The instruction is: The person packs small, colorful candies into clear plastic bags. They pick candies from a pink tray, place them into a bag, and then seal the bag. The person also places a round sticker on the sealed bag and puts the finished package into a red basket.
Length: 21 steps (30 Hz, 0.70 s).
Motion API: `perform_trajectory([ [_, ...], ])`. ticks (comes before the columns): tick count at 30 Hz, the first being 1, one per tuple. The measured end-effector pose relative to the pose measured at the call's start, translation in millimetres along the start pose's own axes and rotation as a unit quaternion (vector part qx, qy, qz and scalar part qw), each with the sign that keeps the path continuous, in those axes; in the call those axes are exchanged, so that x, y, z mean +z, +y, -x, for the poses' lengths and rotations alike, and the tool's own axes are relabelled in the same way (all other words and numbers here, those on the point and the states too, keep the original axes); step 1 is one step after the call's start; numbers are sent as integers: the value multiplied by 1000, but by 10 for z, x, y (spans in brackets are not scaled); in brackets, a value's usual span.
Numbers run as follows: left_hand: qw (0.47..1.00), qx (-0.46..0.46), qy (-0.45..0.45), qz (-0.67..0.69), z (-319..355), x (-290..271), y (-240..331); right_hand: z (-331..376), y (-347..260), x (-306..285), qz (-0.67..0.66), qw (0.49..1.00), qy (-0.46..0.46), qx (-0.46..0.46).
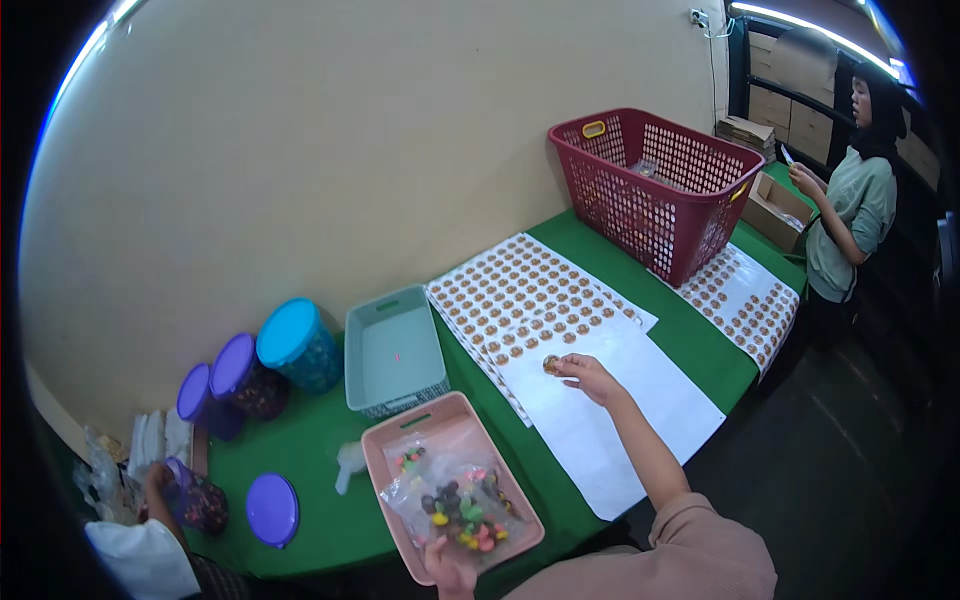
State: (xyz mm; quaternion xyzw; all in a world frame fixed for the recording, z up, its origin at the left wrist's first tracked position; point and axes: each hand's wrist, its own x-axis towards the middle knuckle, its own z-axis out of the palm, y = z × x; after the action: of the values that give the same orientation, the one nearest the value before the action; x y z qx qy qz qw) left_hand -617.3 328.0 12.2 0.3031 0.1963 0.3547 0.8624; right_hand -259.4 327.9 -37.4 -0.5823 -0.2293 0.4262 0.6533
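Observation:
Between the fingertips of my right hand (588, 377) is a round brown sticker (551, 366), lifted over the bare white part of a sticker sheet (610, 410). Rows of matching round stickers fill the far part of that sheet stack. My left hand (450, 572) rests at the near left corner of a pink plastic basket (378, 455); its fingers are partly hidden and blurred, so its grip is unclear. Inside the basket lie clear plastic bags (465, 510) of small colourful pieces, dark, green, yellow and pink.
A grey-green basket (397, 345) stands behind the pink one. Tubs with purple (235, 365) and blue (290, 330) lids, a loose purple lid (272, 510) and a scoop (350, 462) are leftward. A maroon basket (660, 190) stands at back right. Two people work nearby, left and right.

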Motion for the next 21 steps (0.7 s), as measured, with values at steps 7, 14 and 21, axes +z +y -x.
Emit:
perform_trajectory([
  [7,991,-83,-97,33,-330,759,-360,1695,-594,253,5,987,-6,-160],
  [14,946,-186,-231,-129,-181,1313,-1087,2902,-806,71,382,871,182,-251],
  [21,901,-251,-316,-160,533,1649,-1627,3929,-568,-217,399,839,328,-170],
])
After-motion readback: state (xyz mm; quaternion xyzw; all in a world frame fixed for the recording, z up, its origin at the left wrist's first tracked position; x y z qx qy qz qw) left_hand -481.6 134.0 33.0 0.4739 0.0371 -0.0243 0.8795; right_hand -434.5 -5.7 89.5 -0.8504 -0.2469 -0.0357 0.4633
